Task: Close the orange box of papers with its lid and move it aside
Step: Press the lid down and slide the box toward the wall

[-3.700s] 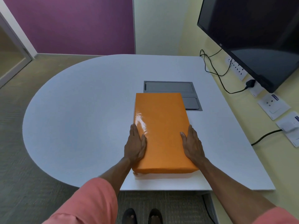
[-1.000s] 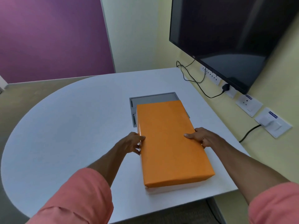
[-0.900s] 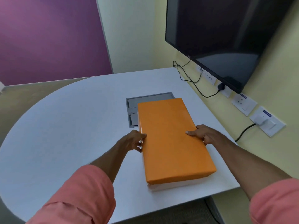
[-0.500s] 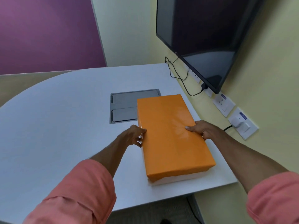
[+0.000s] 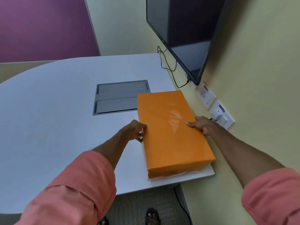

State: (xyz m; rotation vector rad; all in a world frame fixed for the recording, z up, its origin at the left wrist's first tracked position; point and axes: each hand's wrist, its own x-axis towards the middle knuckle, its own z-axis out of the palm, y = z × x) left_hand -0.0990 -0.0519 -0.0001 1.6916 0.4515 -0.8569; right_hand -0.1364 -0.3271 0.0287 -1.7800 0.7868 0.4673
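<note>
The orange box lies on the pale grey table with its orange lid fully on, so the papers inside are hidden. It sits at the table's right side, its long edge close to the yellow wall. My left hand grips the box's left side, fingers curled against the lid's edge. My right hand holds the right side, thumb on top of the lid. A thin white strip of the box's base shows under the lid at the near end.
A grey recessed cable hatch is set into the table just left of the box's far end. A black wall-mounted screen hangs above, with black cables and white wall sockets beside the box. The table's front edge is near the box's near end.
Both hands have slid the closed box to the right across the table, off the cable hatch and toward the wall. Earlier they lay flat on the lid; now they grip its sides.
</note>
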